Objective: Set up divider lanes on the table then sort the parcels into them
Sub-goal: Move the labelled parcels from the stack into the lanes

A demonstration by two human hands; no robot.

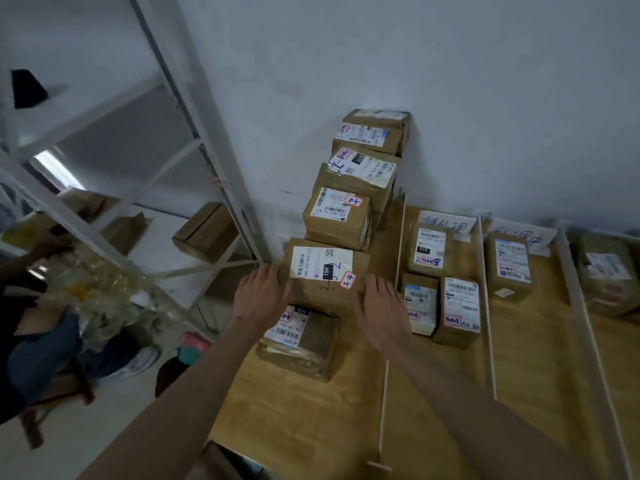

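Observation:
A wooden table [298,414] carries thin white divider rails [386,372] that mark lanes. In the leftmost lane brown cardboard parcels stand stacked toward the wall. My left hand [261,294] and my right hand [379,306] grip the two sides of one labelled parcel [323,271], which rests on a lower parcel [304,341]. More stacked parcels [341,216] rise behind it. The second lane holds three parcels [429,251]; the third holds one parcel [509,268], and another parcel [606,271] lies at the far right. Paper lane signs [446,221] lean on the wall.
A white metal shelf rack [207,140] stands left of the table with boxes [204,233] on it. A seated person [34,323] and clutter fill the floor at the left. The white wall is close behind the lanes.

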